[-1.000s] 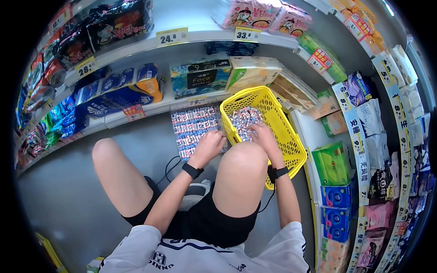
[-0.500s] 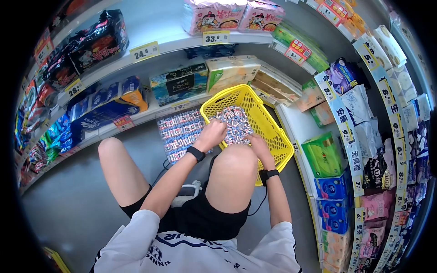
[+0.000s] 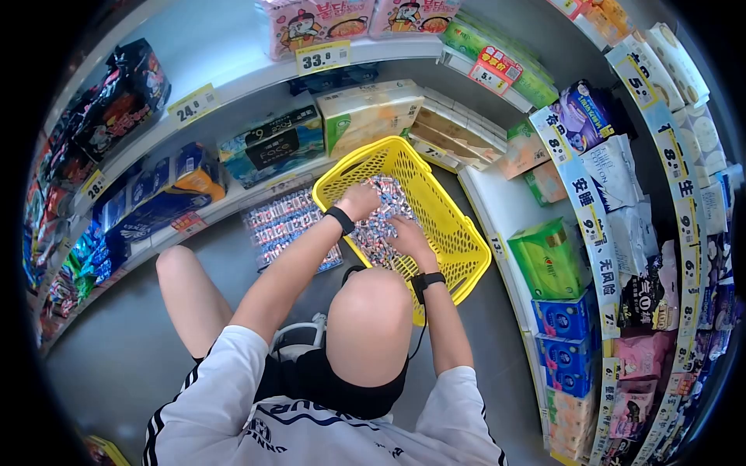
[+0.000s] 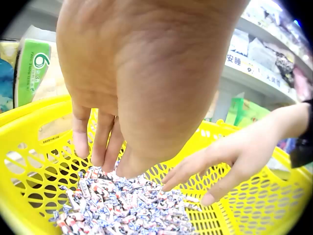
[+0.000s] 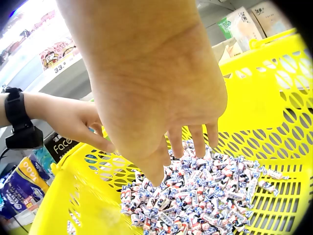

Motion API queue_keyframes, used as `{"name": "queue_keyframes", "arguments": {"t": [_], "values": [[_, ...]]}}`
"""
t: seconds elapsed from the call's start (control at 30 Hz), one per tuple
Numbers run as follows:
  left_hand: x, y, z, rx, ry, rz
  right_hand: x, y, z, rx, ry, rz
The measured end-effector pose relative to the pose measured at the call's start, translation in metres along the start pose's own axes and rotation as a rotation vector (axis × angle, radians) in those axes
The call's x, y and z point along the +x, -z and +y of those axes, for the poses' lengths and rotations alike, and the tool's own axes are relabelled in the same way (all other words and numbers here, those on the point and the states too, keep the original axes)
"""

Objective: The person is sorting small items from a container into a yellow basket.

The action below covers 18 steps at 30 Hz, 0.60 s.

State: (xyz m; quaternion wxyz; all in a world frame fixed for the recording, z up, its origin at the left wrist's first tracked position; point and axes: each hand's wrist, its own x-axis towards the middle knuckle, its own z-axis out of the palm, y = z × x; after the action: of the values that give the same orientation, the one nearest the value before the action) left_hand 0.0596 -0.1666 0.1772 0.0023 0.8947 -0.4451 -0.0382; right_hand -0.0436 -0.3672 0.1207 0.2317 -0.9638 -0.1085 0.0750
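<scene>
A pile of small wrapped candies (image 3: 379, 221) in white, blue and red paper lies at one end of a yellow shopping basket (image 3: 458, 250). My left hand (image 3: 360, 200) reaches in over the basket's left rim; in the left wrist view its fingers (image 4: 101, 139) point down with the tips right at the candies. My right hand (image 3: 410, 237) is on the near side of the pile, fingers extended, and in the right wrist view the fingertips overlap the candies (image 5: 195, 196). Left of the basket, more candies (image 3: 284, 225) lie in neat rows on the floor, partly behind my left forearm.
Shelves curve around the front and right, with tissue packs (image 3: 371, 115), a green tissue pack (image 3: 546, 260) and bagged goods. Pink noodle packs (image 3: 318, 25) stand on the upper shelf. My bent knee (image 3: 371, 299) is close to the basket's near side.
My left hand has moved right, from the rows of candies into the basket. My right hand stays at the pile. The head view has turned to the right.
</scene>
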Motion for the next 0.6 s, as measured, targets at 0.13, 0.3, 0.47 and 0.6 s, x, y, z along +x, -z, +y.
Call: {"name": "queue_keyframes", "arguments": {"t": [0.13, 0.3, 0.47, 0.6], "values": [[0.032, -0.024, -0.005, 0.126, -0.009, -0.119, 0.021, -0.028, 0.014, 0.036, -0.011, -0.025], [0.060, -0.036, 0.004, 0.274, -0.038, -0.353, 0.039, -0.042, 0.015, 0.015, -0.092, -0.100], [0.090, -0.079, -0.008, 0.197, 0.033, -0.463, 0.058, -0.045, 0.011, 0.048, -0.191, -0.154], [0.091, -0.080, -0.016, 0.173, 0.073, -0.550, 0.067, -0.050, 0.009, 0.039, -0.219, -0.166]]}}
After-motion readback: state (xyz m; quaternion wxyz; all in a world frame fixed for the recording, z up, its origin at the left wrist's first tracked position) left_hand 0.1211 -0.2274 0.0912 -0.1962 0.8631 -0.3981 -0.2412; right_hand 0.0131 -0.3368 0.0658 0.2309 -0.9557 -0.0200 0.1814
